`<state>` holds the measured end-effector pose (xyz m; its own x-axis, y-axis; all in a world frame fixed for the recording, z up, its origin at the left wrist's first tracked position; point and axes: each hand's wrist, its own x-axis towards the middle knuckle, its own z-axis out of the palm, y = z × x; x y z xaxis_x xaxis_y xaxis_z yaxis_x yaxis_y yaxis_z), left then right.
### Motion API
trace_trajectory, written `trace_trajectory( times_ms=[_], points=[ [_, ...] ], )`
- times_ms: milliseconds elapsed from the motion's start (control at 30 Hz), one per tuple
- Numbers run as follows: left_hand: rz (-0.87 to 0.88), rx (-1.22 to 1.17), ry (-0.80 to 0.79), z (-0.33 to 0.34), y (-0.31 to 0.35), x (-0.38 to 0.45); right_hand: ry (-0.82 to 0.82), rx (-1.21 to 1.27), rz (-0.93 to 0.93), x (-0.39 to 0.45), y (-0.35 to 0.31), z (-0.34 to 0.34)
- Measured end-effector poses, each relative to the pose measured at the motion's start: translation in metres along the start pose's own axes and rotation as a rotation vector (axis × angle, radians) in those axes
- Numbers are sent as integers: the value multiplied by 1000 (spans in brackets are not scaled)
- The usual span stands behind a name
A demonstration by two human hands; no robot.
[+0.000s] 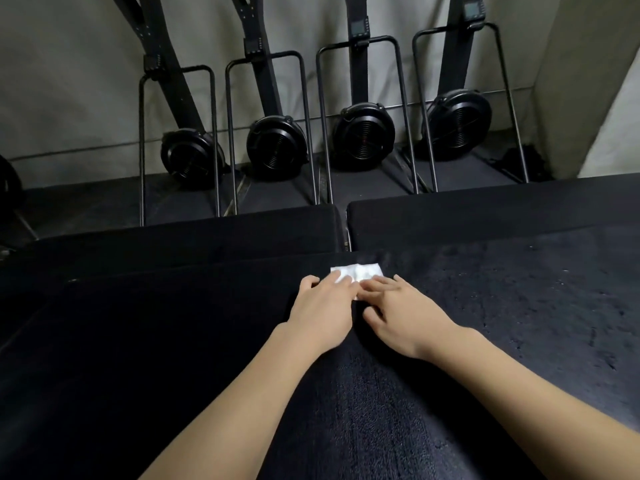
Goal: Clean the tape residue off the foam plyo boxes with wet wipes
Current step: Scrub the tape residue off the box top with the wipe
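Black textured foam box (485, 306); flat hands (360, 306) press white wipe (360, 270).

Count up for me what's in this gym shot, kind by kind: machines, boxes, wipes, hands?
Black fan-wheel exercise machines along the wall: 4
Black foam plyo boxes: at least 3
White wet wipe: 1
Hands pressing on the wipe: 2, left hand, right hand
Total: 10

- Black foam plyo box (502, 306): matt, pebbled covering flecked with pale specks.
- White wet wipe (358, 271): thin, crinkled cloth-like sheet.
- Black round fan housings (277, 145): glossy, ribbed plastic.
- Thin dark tube frames (211, 140): smooth metal.
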<state>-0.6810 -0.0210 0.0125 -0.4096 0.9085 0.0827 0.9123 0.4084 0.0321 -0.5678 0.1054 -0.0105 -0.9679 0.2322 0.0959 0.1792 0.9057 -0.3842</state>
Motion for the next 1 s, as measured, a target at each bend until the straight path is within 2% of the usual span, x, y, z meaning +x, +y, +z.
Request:
trace_trajectory(
  times_ms=[267, 433, 500, 600, 900, 1000],
  points=[
    [-84, 38, -58, -2, -14, 40, -96, 2, 86, 53, 14, -10],
    [-58, 132, -10, -7, 0, 19, -83, -33, 64, 33, 0, -13],
    [-33, 143, 17, -2, 2, 5, -70, -65, 7, 16, -4, -9],
    [-33, 119, 43, -2, -1, 5, -78, -87, 19, 14, -4, -9],
    [-130, 110, -93, -2, -31, 69, -74, -182, 146, 83, 0, -13],
    [-133, 124, -69, 0, -31, 73, -58, -192, 142, 79, -1, -15]
  ],
)
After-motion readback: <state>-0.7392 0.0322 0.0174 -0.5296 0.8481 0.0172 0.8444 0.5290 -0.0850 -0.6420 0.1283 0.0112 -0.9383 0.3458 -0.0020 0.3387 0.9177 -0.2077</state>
